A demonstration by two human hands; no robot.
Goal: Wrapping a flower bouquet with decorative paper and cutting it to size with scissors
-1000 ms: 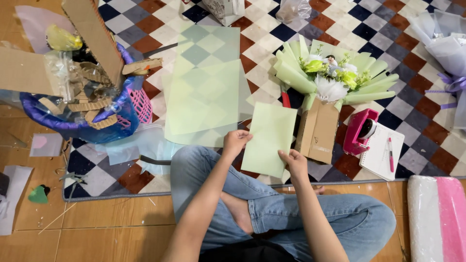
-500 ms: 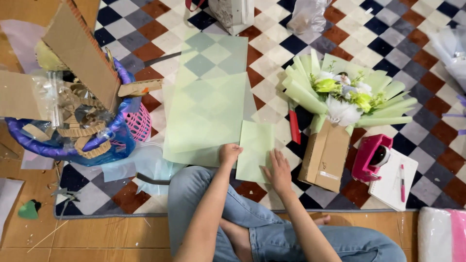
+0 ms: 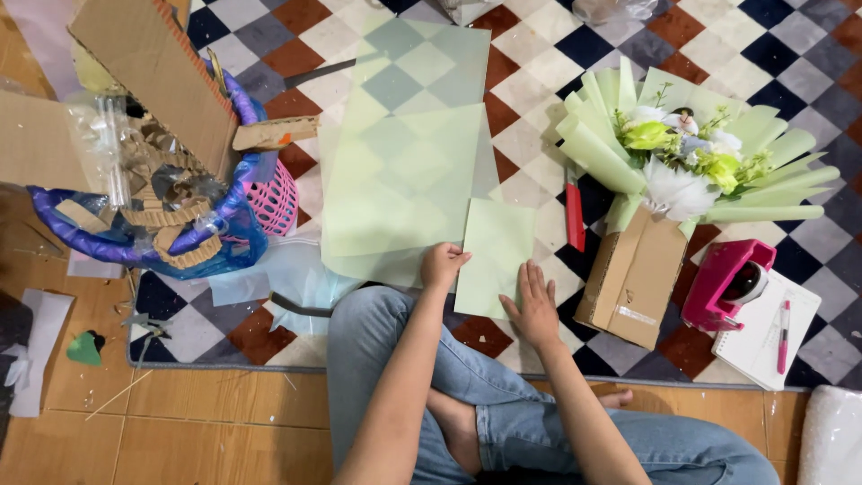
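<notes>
A small pale green paper sheet [image 3: 496,242] lies on the checkered mat in front of my crossed legs. My left hand [image 3: 443,265] rests with curled fingers on its left edge. My right hand [image 3: 533,305] lies flat with fingers spread on its lower right corner. To the left of the sheet lie larger translucent green sheets [image 3: 404,153], overlapping one another.
A green-wrapped flower bouquet [image 3: 687,148] stands in a cardboard box [image 3: 633,274] at the right. Beside it are a red cutter [image 3: 574,211], a pink tape dispenser [image 3: 723,283] and a notepad with a pen [image 3: 783,334]. A pink basket with cardboard scraps [image 3: 171,193] sits left.
The view has shifted and come closer. My right hand moved from the sheet's lower edge to lie flat on its lower right corner; my left hand stays at the left edge.
</notes>
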